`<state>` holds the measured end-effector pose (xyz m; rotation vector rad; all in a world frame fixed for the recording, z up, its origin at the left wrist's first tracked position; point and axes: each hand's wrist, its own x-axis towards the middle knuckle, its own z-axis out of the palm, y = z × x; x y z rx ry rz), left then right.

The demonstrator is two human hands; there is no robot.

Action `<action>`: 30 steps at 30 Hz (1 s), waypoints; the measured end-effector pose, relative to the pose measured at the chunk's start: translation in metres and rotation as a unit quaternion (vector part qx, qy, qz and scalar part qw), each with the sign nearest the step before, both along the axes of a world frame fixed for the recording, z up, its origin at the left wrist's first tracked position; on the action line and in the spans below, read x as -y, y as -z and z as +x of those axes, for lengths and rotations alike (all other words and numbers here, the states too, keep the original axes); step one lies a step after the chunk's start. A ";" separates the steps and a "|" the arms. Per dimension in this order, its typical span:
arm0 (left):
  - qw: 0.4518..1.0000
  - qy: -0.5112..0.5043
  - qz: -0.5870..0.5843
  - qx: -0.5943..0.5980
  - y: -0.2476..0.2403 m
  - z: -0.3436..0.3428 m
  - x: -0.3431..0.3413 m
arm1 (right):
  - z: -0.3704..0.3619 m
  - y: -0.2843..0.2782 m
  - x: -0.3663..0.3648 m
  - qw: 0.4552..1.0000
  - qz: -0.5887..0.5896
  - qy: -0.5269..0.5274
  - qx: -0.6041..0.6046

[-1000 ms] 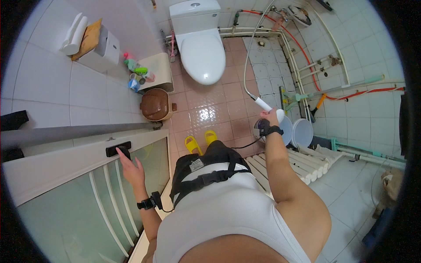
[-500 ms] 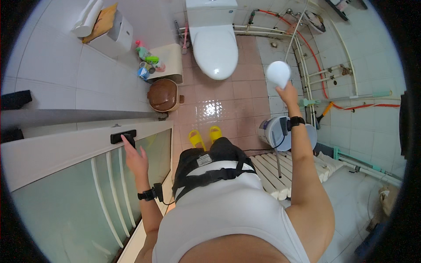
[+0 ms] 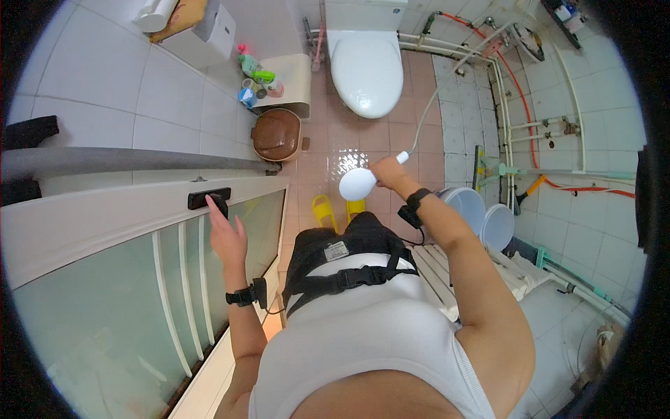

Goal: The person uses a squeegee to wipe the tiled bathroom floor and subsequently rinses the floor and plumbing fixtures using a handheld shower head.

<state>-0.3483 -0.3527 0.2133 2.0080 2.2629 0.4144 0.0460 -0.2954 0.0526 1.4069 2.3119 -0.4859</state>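
My right hand [image 3: 391,173] is closed round the handle of a white shower head [image 3: 358,184], held over the wet pink floor in front of my body. Its round head points left, and a pale hose [image 3: 425,120] runs from the handle's end up to the far right wall. On the left, my left hand [image 3: 227,237] is on the black door handle [image 3: 209,200] of a white-framed door with frosted glass [image 3: 105,314]. Its fingers lie over the lever while the thumb stands away from it; the fingers' undersides are hidden.
A white toilet [image 3: 367,77] stands at the far side. Left of it are a cream stand [image 3: 296,77] with bottles and a brown-lidded bin [image 3: 277,135]. White buckets [image 3: 498,227] and a slatted white bench [image 3: 436,272] are at my right. Pipes [image 3: 508,119] line the right wall.
My right hand has brought the shower head left and nearer to my body, turning it to point left. My left hand stays on the door handle. The whole view has shifted slightly.
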 end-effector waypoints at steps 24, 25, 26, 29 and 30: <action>1.000 -0.010 -0.024 0.012 0.009 -0.004 -0.002 | 0.143 0.082 0.084 0.961 -0.013 -0.032 0.274; 1.000 -0.011 -0.019 0.010 0.008 -0.004 -0.002 | 0.154 0.078 0.085 0.961 -0.014 -0.032 0.275; 1.000 -0.011 -0.015 0.009 0.007 -0.004 -0.001 | 0.165 0.074 0.086 0.953 0.015 -0.031 0.302; 1.000 -0.009 -0.018 0.012 0.005 -0.002 -0.003 | 0.209 0.065 0.089 0.937 0.039 -0.016 0.347; 1.000 -0.005 -0.018 0.015 0.005 -0.001 -0.004 | 0.220 0.063 0.090 0.932 0.035 -0.006 0.361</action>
